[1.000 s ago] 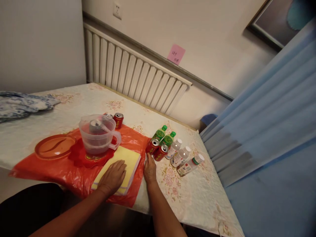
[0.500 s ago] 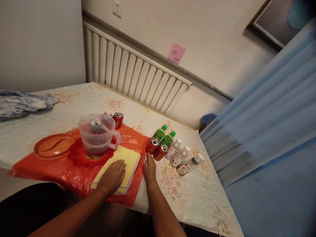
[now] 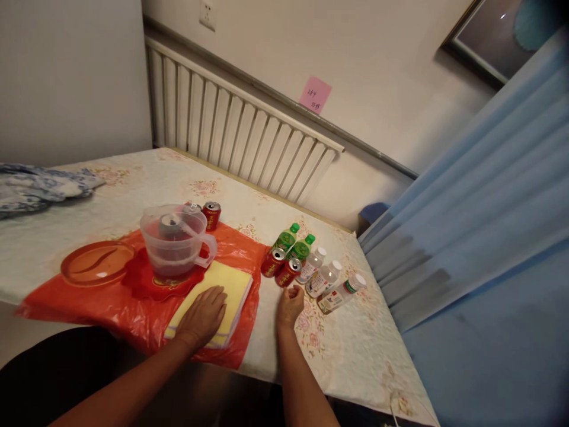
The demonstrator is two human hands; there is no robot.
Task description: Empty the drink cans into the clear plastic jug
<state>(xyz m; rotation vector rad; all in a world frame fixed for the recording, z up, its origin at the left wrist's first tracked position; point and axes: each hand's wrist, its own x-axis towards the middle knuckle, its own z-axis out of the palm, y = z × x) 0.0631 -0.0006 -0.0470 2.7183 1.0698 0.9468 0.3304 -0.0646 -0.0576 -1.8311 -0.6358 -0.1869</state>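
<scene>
My left hand [image 3: 202,317] lies flat, fingers stretched out, on a stack of yellow cloth or paper sheets [image 3: 229,281] with paler layers showing at the edge. Just in front of two red drink cans [image 3: 272,263] is my right hand [image 3: 291,305], its fingers curled in and no object visible in them. Behind these cans stand two green-capped bottles [image 3: 285,238]. To their right is a row of white-capped bottles [image 3: 323,280]. A clear plastic measuring jug [image 3: 173,249] rests on a red scalloped plate [image 3: 137,276], left of the stack.
An orange plastic bag [image 3: 106,320] lies spread under the plate, the stack and an orange oval lid or dish [image 3: 98,263]. More red cans [image 3: 211,215] stand behind the jug. Bunched blue-and-white fabric [image 3: 40,188] is at the far left of the floral tablecloth [image 3: 355,362]. A blue curtain [image 3: 480,207] hangs at right.
My right hand has moved right and away from the left can's side to in front of the right can, and its fingers have curled in. My left hand stays on the stack.
</scene>
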